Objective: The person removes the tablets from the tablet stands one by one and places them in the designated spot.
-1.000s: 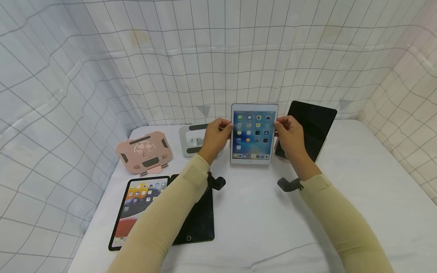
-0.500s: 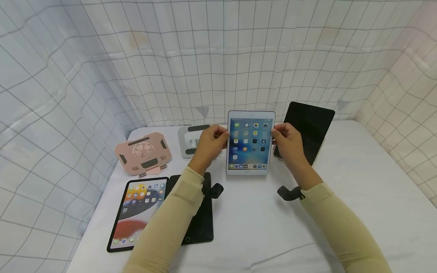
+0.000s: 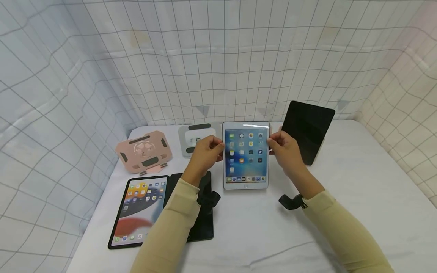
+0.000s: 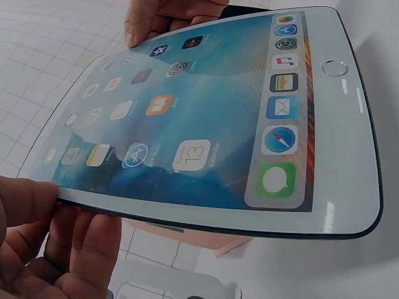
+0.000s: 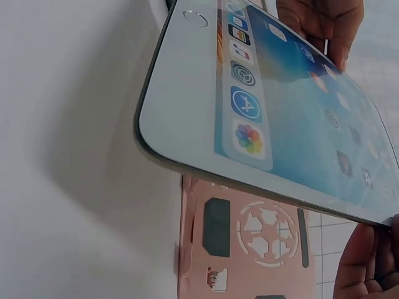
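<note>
A white tablet [image 3: 246, 155] with a lit screen of app icons is tilted toward me at the middle of the table. My left hand [image 3: 206, 153] pinches its left edge, the thumb on the front and the fingers behind. At the opposite edge, my right hand [image 3: 286, 151] pinches it likewise. Both wrist views show the tablet's home-button end raised over the white cloth. Behind it stands a pink metal tablet stand [image 5: 290, 274] with a round cut-out pattern and grey pads, mostly hidden by the tablet in the head view.
A dark-screened tablet [image 3: 308, 129] leans upright at the back right. At left are another pink stand [image 3: 155, 149] and a grey stand [image 3: 184, 132]. In front lie a lit tablet [image 3: 136, 216] and a black tablet [image 3: 203, 225], partly under my left sleeve. A checked curtain [image 3: 246, 64] encloses the table.
Both hands have drawn the white tablet toward me and slightly left, away from the back of the table. Their pinch on its edges stays the same.
</note>
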{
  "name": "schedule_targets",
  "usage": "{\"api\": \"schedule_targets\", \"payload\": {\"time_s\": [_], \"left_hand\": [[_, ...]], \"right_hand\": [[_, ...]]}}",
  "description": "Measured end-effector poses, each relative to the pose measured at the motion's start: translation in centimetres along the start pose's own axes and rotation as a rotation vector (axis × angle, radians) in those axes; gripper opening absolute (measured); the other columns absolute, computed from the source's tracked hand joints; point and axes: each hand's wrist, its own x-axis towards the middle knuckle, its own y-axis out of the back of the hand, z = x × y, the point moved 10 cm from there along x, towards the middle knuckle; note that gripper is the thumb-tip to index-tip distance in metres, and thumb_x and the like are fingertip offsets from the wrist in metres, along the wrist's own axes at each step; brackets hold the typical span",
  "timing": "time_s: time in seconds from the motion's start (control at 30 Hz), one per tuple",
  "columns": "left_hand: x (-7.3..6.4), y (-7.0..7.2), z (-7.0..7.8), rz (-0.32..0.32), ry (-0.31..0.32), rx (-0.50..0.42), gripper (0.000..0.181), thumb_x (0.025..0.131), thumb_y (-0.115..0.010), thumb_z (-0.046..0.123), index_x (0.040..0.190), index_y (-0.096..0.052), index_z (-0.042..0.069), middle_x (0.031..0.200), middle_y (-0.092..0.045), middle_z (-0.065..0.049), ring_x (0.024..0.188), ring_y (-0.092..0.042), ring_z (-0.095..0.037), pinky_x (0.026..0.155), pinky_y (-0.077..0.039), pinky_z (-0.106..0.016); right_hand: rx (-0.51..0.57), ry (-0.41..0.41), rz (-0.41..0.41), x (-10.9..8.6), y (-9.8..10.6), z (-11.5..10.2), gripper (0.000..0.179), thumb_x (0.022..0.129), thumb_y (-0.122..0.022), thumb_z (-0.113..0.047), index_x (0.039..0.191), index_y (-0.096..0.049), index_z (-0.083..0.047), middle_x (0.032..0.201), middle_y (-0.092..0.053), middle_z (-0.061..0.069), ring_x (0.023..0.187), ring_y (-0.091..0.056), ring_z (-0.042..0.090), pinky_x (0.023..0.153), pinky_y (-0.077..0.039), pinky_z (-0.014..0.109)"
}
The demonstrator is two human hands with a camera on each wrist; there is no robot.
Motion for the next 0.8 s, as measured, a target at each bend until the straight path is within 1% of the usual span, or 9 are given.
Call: {"api": "schedule_targets", "payload": {"time_s": [0.03, 0.1, 0.27, 0.37, 0.47, 0.67, 0.8], "left_hand": [[-0.1, 0.0, -0.2, -0.004, 0.004, 0.000, 0.014, 0.101, -0.059, 0.013, 0.109, -0.061, 0.002, 0.097, -0.059, -0.012, 0.084, -0.061, -0.022, 0.077, -0.058, -0.033], [-0.4, 0.1, -0.6, -0.015, 0.016, 0.004, 0.013, 0.101, -0.058, 0.012, 0.108, -0.060, 0.002, 0.097, -0.059, -0.013, 0.083, -0.061, -0.023, 0.076, -0.058, -0.034], [-1.2, 0.1, -1.3, -0.047, 0.069, 0.018, 0.011, 0.102, -0.056, 0.012, 0.108, -0.058, 0.002, 0.099, -0.057, -0.014, 0.083, -0.062, -0.024, 0.078, -0.058, -0.035], [-1.8, 0.2, -1.5, -0.063, 0.093, 0.024, 0.011, 0.102, -0.056, 0.012, 0.108, -0.058, 0.002, 0.100, -0.058, -0.014, 0.085, -0.062, -0.024, 0.079, -0.058, -0.035], [-2.3, 0.3, -1.8, -0.070, 0.109, 0.030, 0.011, 0.102, -0.056, 0.011, 0.108, -0.058, 0.002, 0.100, -0.058, -0.014, 0.087, -0.061, -0.025, 0.078, -0.058, -0.034], [-3.1, 0.4, -2.7, -0.066, 0.143, 0.025, 0.010, 0.102, -0.056, 0.010, 0.106, -0.058, 0.001, 0.097, -0.057, -0.014, 0.083, -0.059, -0.024, 0.074, -0.058, -0.032], [-3.5, 0.4, -3.5, -0.070, 0.168, 0.016, 0.009, 0.101, -0.056, 0.009, 0.104, -0.058, 0.000, 0.094, -0.057, -0.014, 0.080, -0.058, -0.023, 0.072, -0.058, -0.031]], "right_hand": [[0.003, -0.007, -0.009, -0.1, -0.1, 0.1, 0.019, 0.102, -0.057, -0.020, 0.114, -0.057, -0.004, 0.107, -0.061, 0.014, 0.093, -0.063, 0.027, 0.082, -0.056, 0.030], [0.004, -0.021, -0.024, -0.3, -0.4, 0.4, 0.018, 0.102, -0.057, -0.019, 0.113, -0.057, -0.004, 0.107, -0.061, 0.014, 0.094, -0.063, 0.027, 0.081, -0.057, 0.028], [0.003, -0.060, -0.058, -0.8, -1.1, 1.0, 0.019, 0.103, -0.056, -0.018, 0.114, -0.056, -0.004, 0.107, -0.060, 0.015, 0.095, -0.062, 0.027, 0.081, -0.057, 0.028], [0.005, -0.087, -0.076, -1.2, -1.5, 1.3, 0.019, 0.103, -0.056, -0.018, 0.115, -0.056, -0.004, 0.108, -0.060, 0.015, 0.096, -0.061, 0.026, 0.084, -0.057, 0.033], [0.008, -0.103, -0.098, -1.6, -1.8, 1.6, 0.019, 0.103, -0.056, -0.016, 0.116, -0.055, -0.002, 0.108, -0.061, 0.016, 0.096, -0.062, 0.027, 0.084, -0.057, 0.035], [-0.008, -0.113, -0.133, -2.2, -2.5, 1.9, 0.019, 0.103, -0.055, -0.015, 0.116, -0.055, -0.001, 0.108, -0.060, 0.017, 0.097, -0.062, 0.028, 0.080, -0.058, 0.032], [-0.011, -0.139, -0.148, -2.6, -2.9, 2.5, 0.018, 0.102, -0.056, -0.014, 0.115, -0.055, -0.001, 0.105, -0.059, 0.016, 0.095, -0.061, 0.028, 0.078, -0.058, 0.032]]}}
